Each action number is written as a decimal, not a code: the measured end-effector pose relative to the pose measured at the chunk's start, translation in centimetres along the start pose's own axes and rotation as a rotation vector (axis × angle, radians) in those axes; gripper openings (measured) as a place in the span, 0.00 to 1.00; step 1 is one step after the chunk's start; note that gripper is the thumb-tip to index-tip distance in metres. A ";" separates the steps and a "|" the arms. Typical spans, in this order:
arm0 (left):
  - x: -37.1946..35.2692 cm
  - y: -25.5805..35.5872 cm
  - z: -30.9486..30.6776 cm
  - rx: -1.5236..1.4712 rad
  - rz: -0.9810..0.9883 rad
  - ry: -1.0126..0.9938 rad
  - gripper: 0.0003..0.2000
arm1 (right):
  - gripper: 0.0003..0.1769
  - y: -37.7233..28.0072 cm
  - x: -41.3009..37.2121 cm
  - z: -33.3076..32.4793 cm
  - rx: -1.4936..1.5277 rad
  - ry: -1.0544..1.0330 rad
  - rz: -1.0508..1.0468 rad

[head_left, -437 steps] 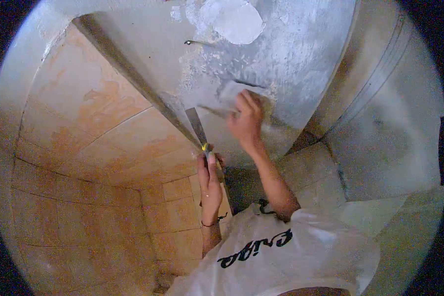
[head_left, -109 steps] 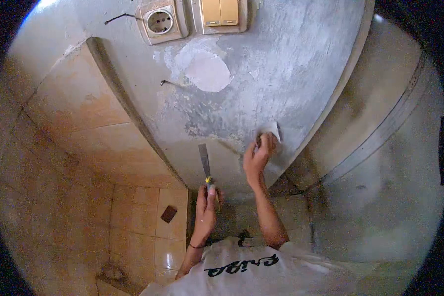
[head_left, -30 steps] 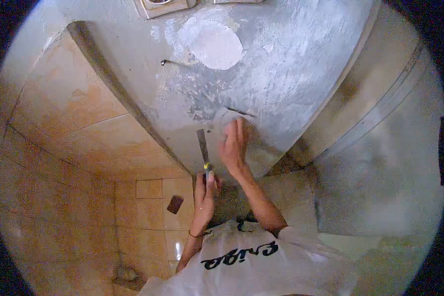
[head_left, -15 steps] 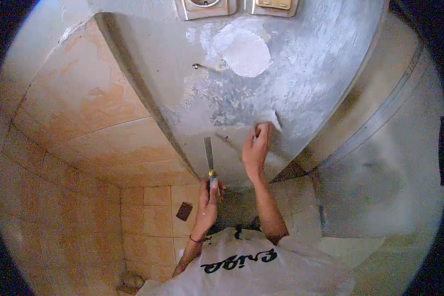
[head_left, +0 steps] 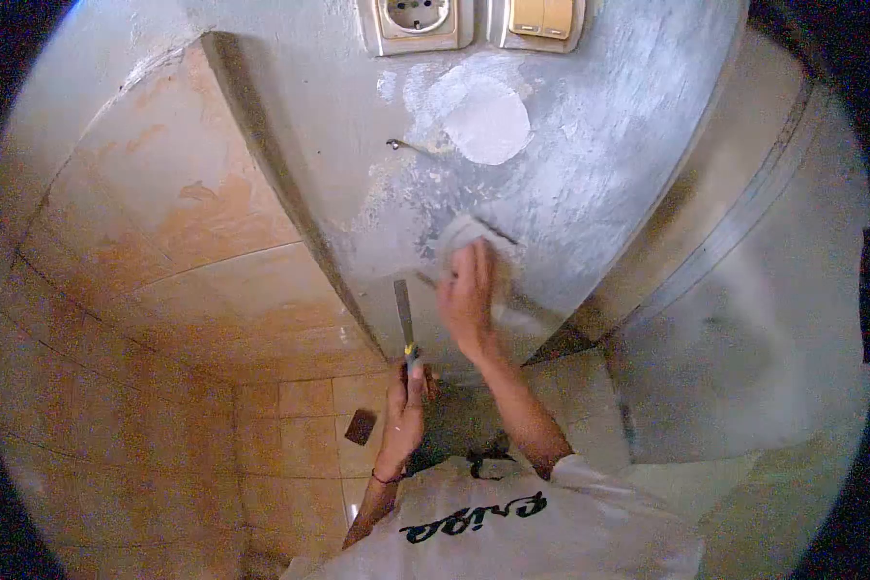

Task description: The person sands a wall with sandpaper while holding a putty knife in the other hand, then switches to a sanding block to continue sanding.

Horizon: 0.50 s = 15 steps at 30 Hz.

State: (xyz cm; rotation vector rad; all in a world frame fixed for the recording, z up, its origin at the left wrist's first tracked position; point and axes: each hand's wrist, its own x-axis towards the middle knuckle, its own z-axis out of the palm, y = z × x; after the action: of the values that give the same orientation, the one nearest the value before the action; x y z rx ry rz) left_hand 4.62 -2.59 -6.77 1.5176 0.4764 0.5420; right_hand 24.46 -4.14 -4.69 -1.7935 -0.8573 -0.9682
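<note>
My left hand (head_left: pixel 405 418) is closed around the handle of a putty knife (head_left: pixel 403 309), its narrow metal blade pointing up and a yellow collar at its base. The knife stands in front of the lower wall. My right hand (head_left: pixel 470 295) grips a flat, whitish spreader (head_left: pixel 466 232) at the grey wall (head_left: pixel 570 193); motion blurs it, and its dark far edge slants across the surface. Beyond it the wall has rough, mottled patches, and a round white patch (head_left: pixel 488 119) lies higher up.
A wall socket (head_left: pixel 416 14) and a light switch (head_left: pixel 539 17) are at the top. A small metal hook (head_left: pixel 393 144) sticks out of the wall. Orange-beige tiles (head_left: pixel 164 319) cover the left side. A dark brown rectangular block (head_left: pixel 361 426) lies on the floor tiles.
My right hand has swept left across the wall with the spreader, which has turned. My left hand keeps the putty knife nearly in place. The view has shifted slightly.
</note>
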 end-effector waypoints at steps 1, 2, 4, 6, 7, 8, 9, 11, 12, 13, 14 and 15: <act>-0.1 0.1 0.4 -0.002 -0.001 -0.001 0.17 | 0.10 0.8 -0.7 -0.1 -0.002 -0.001 -0.001; -0.3 0.4 0.8 -0.007 -0.022 0.006 0.17 | 0.09 1.7 -1.3 -0.4 0.001 -0.033 0.004; -0.3 0.6 1.0 -0.009 -0.033 0.020 0.17 | 0.08 2.8 -1.1 -2.5 0.079 -0.121 0.186; -0.4 0.3 1.5 -0.001 -0.049 0.046 0.18 | 0.07 3.4 0.9 -4.6 0.083 -0.056 0.254; -0.4 0.2 1.8 -0.007 -0.049 0.052 0.18 | 0.06 3.9 1.6 -5.2 0.077 0.009 0.327; -0.4 0.1 2.1 -0.003 -0.048 0.049 0.18 | 0.05 3.9 2.0 -4.6 0.045 0.048 0.349; -0.5 0.0 2.5 0.004 -0.048 0.043 0.18 | 0.05 3.9 1.8 -4.4 0.045 0.043 0.349; -0.6 -0.5 3.9 -0.053 -0.058 0.065 0.19 | 0.05 4.3 1.1 -3.8 0.058 -0.040 0.190; -0.6 -0.6 4.6 -0.112 -0.064 0.088 0.19 | 0.07 5.2 -0.5 -2.9 -0.127 -0.009 -0.018; -0.8 -0.4 5.0 -0.110 -0.070 0.089 0.19 | 0.07 5.9 -1.5 -3.1 -0.127 -0.014 -0.013; -0.8 0.1 5.3 -0.072 -0.083 0.079 0.19 | 0.14 6.6 -2.6 -3.3 0.001 -0.104 0.170; -0.9 0.4 5.5 -0.035 -0.096 0.070 0.20 | 0.23 7.0 -3.1 -3.7 0.130 -0.193 0.352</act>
State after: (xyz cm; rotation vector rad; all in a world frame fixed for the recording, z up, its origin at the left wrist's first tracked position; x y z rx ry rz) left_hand 7.22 -7.55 -6.39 1.4388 0.5878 0.5270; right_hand 28.09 -10.51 -8.98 -1.8649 -0.6722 -0.5094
